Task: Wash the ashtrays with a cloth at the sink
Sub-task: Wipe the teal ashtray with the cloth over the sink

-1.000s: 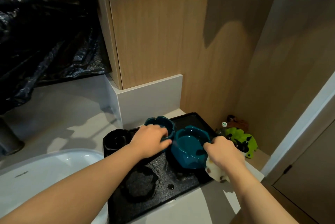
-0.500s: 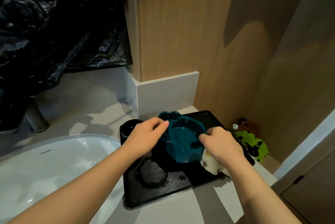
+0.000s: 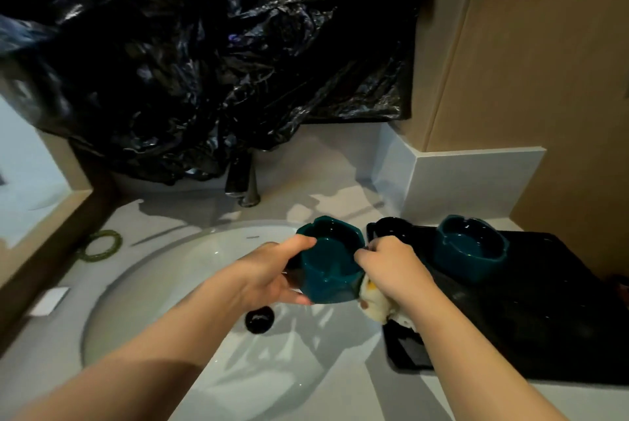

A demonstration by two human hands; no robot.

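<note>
Two bare forearms reached in from the near edge and met over the sink [image 3: 163,305]. The left hand [image 3: 269,274] gripped the teal ashtray [image 3: 328,262]: its thumb lay along the far left rim, and its fingers [image 3: 299,299] were curled close together under the base. The right hand [image 3: 391,267] sat against the ashtray's right side with its fingers curled tight together at the rim; whether the tips hooked over that rim could not be told. Bunched under that palm was the pale cloth [image 3: 372,303], which touched the ashtray's lower right wall. The ashtray was held clear of the basin, tilted a little toward the person, hollow side up.

Just below the left fingertips lay the dark drain [image 3: 259,318] in the white bowl. Under the right wrist and stretching away to its right was a black tray [image 3: 551,328] on the counter. Beyond the right knuckles, on that tray, a second teal ashtray [image 3: 469,248] stood upright, and a black ashtray [image 3: 388,228] sat at the tray's far left corner, just past the right fingers.

Well left of the left hand, a green ring [image 3: 100,245] and a small white card [image 3: 51,299] lay on the counter. Farther off, past both thumbs, the faucet [image 3: 243,184] rose behind the basin, its top hidden by crumpled black plastic sheeting [image 3: 204,63]. A wood panel [image 3: 544,80] stood far right.
</note>
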